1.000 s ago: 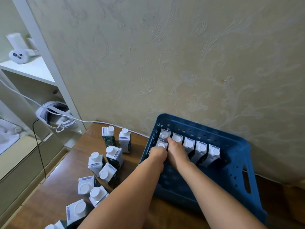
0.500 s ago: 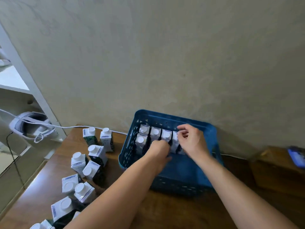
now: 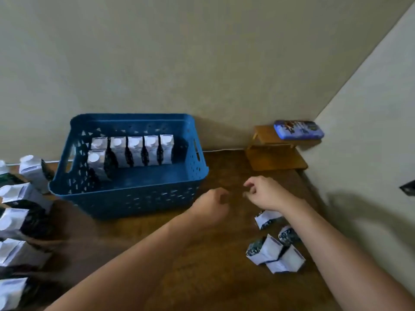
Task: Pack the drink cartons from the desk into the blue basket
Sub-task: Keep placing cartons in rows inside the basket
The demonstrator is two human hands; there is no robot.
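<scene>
The blue basket stands on the wooden desk against the wall. Inside it several white-topped drink cartons stand in a back row, with one more carton in front at the left. More cartons crowd the desk's left edge. A small group of cartons lies on the right, partly under my right forearm. My left hand hovers right of the basket, loosely curled and holding nothing. My right hand is beside it, fingers apart and empty, above the nearest right-hand carton.
A small wooden stand sits in the back right corner with a blue case on top. Walls close off the back and the right. A white cable runs along the back edge of the desk.
Both hands came out of the basket and moved right over the desk, empty. The view swung right, bringing the right-hand cartons and the corner into sight.
</scene>
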